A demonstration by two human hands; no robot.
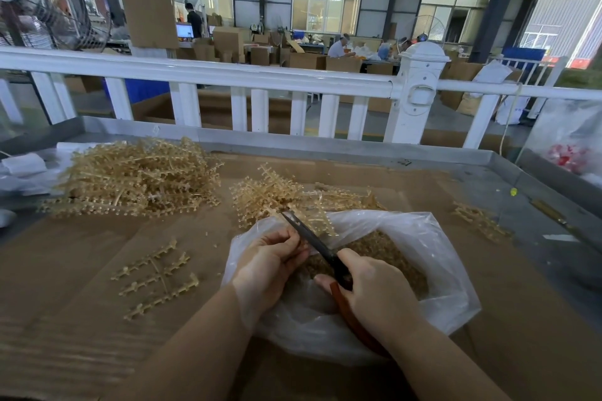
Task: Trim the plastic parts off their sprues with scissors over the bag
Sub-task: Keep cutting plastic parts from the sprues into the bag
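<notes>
My left hand (268, 262) pinches a translucent tan sprue (317, 221) over the open clear plastic bag (433, 257). My right hand (374, 295) grips black-bladed scissors (309, 239) with red-brown handles; the blades point up-left, their tips at the sprue just above my left fingers. The bag holds a heap of cut tan parts (387, 254).
A big pile of untrimmed sprues (136, 177) lies at the far left, a smaller pile (277, 194) behind the bag. Bare trimmed sprues (156, 277) lie left of my hands, another sprue (479, 221) to the right. A white railing (228, 75) borders the cardboard-covered table (81, 270).
</notes>
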